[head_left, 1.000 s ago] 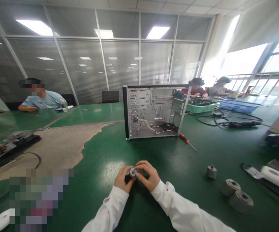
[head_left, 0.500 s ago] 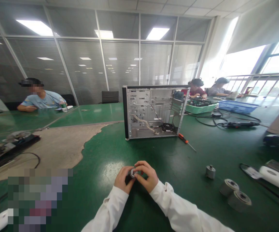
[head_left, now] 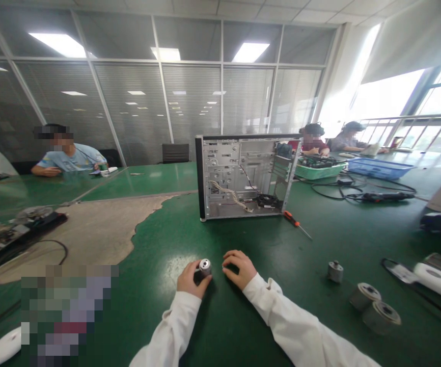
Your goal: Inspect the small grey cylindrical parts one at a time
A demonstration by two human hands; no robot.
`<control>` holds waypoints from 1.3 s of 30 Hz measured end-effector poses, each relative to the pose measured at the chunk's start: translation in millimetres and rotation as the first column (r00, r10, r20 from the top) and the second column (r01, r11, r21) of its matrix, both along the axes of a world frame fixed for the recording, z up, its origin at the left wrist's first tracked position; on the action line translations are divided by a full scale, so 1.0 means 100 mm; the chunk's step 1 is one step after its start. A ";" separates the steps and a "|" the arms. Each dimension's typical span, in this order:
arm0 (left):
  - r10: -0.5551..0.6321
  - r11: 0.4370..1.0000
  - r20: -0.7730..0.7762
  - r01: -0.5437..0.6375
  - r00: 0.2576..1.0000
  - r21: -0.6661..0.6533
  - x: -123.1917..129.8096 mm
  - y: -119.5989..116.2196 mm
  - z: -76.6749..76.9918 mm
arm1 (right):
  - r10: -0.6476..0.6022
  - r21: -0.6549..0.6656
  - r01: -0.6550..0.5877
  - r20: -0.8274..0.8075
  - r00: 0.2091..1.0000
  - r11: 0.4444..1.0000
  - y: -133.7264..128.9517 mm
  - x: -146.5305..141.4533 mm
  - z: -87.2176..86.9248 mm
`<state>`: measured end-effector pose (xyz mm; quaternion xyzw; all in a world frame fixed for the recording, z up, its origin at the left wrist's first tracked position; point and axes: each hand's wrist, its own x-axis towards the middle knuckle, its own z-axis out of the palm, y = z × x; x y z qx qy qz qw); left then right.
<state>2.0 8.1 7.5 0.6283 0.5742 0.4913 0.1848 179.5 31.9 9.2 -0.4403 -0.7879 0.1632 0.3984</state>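
Observation:
My left hand (head_left: pixel 191 279) is closed around a small cylindrical motor (head_left: pixel 205 267), grey-sided with a bright silver end facing up. Thumb and fingers grip it from either side, low over the green table (head_left: pixel 159 244). A little to the right, my right hand (head_left: pixel 240 269) is apart from the motor. Its thumb and fingertips come together in a pinch, and whatever may be between them is too small to make out. Farther right stand a small metal motor (head_left: pixel 335 272) with a stub on top and two wider metal cylinders (head_left: pixel 365 296), close together.
An opened computer case (head_left: pixel 243 178) stands ahead, an orange-handled screwdriver (head_left: pixel 297 224) by its right corner. Green (head_left: pixel 322 172) and blue baskets (head_left: pixel 381 168) sit beyond, near cables. Electronics (head_left: pixel 18 229) lie at left on a brown patch. Several people sit around the table.
My right hand has come away from the motor and moved right. The left hand still holds the motor, whose silver end now faces upward, uncovered.

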 end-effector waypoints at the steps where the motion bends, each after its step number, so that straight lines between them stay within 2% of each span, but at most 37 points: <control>1: -0.005 1.000 -0.054 0.005 0.999 0.003 -0.01 0.01 -0.01 | -0.018 -0.017 0.018 0.030 0.999 1.000 0.02 0.01 -0.03; 4: -0.007 1.000 -0.165 0.008 0.986 0.007 -0.05 0.02 -0.03 | -0.041 -0.045 0.045 0.084 0.996 0.998 0.04 0.02 -0.07; 7: 0.014 1.000 -0.195 -0.017 0.981 -0.013 -0.07 0.04 -0.07 | -0.027 -0.035 0.030 0.072 0.997 0.999 0.04 0.04 -0.06; 10: 0.006 0.999 -0.228 -0.016 0.974 -0.039 -0.10 0.07 -0.11 | -0.024 -0.056 0.022 -0.036 0.999 0.998 0.06 0.06 -0.03; 14: -0.014 0.997 -0.311 -0.009 0.950 -0.072 -0.11 0.09 -0.14 | -0.129 -0.186 0.090 -0.209 0.969 0.978 0.10 0.10 -0.05; 16: -0.021 0.996 -0.328 -0.006 0.944 -0.083 -0.11 0.09 -0.15 | -0.157 -0.205 0.107 -0.247 0.956 0.973 0.12 0.11 -0.06; 21: -0.016 0.998 -0.288 -0.003 0.957 -0.066 -0.12 0.10 -0.17 | -0.144 -0.190 0.096 -0.260 0.955 0.977 0.13 0.11 -0.08; 27: -0.017 0.998 -0.163 0.007 0.987 -0.060 -0.14 0.11 -0.21 | -0.138 -0.194 0.089 -0.257 0.956 0.977 0.14 0.13 -0.09; 33: -0.029 0.998 -0.065 0.025 0.997 -0.062 -0.13 0.09 -0.17 | -0.125 -0.172 0.082 -0.258 0.958 0.982 0.15 0.13 -0.11; 39: -0.024 0.999 -0.044 0.022 0.999 -0.044 -0.12 0.08 -0.14 | -0.158 -0.161 0.117 -0.276 0.948 0.980 0.16 0.11 -0.12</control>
